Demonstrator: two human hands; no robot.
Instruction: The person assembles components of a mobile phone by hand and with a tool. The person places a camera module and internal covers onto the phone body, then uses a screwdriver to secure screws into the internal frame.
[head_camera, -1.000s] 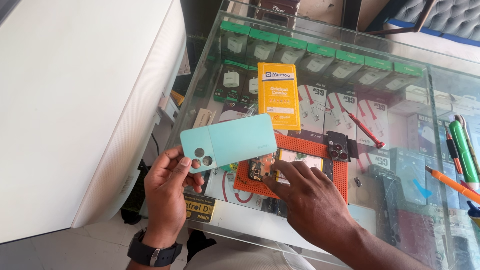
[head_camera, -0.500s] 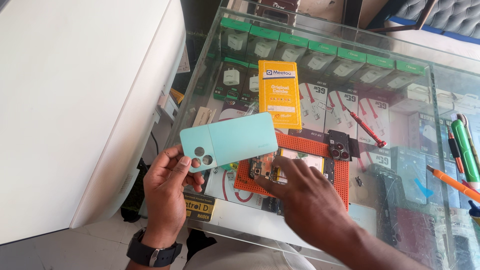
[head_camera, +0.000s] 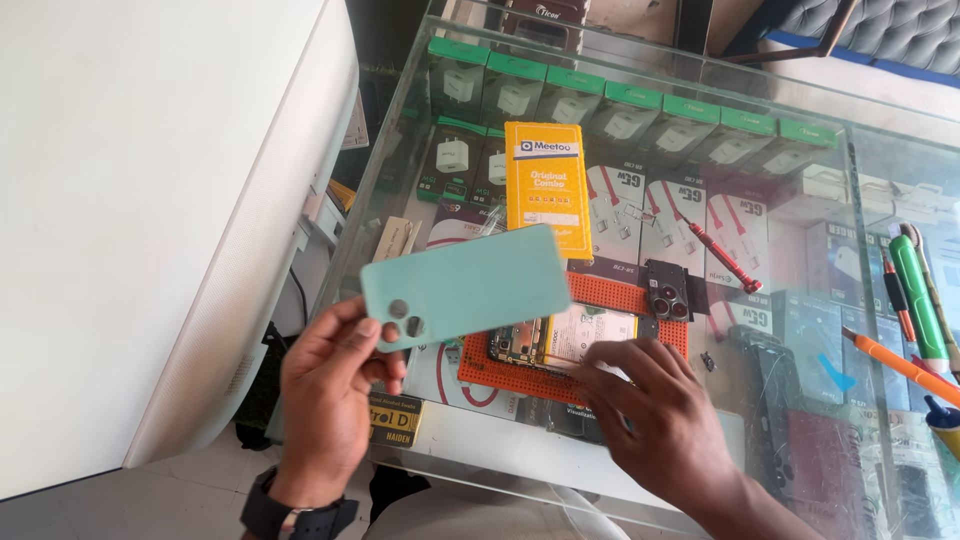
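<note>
My left hand (head_camera: 330, 400) holds a mint-green phone back cover (head_camera: 468, 285) by its camera-hole end, lifted above the glass counter. Under it lies an opened phone (head_camera: 560, 340) with its circuit board and battery exposed, resting on an orange mat (head_camera: 640, 300). My right hand (head_camera: 660, 420) rests on the lower edge of that phone, fingers spread flat, gripping nothing that I can see. A black camera-lens piece (head_camera: 668, 290) sits on the mat to the right.
A yellow flat box (head_camera: 546, 185) and a red screwdriver (head_camera: 722, 257) lie on the glass counter (head_camera: 800, 140). Pens and tools (head_camera: 915, 310) sit at the right edge. Boxed chargers fill the case below. A white cabinet (head_camera: 140, 200) stands to the left.
My right hand slid from the phone's middle down and right to its lower edge. The left hand and green cover barely moved.
</note>
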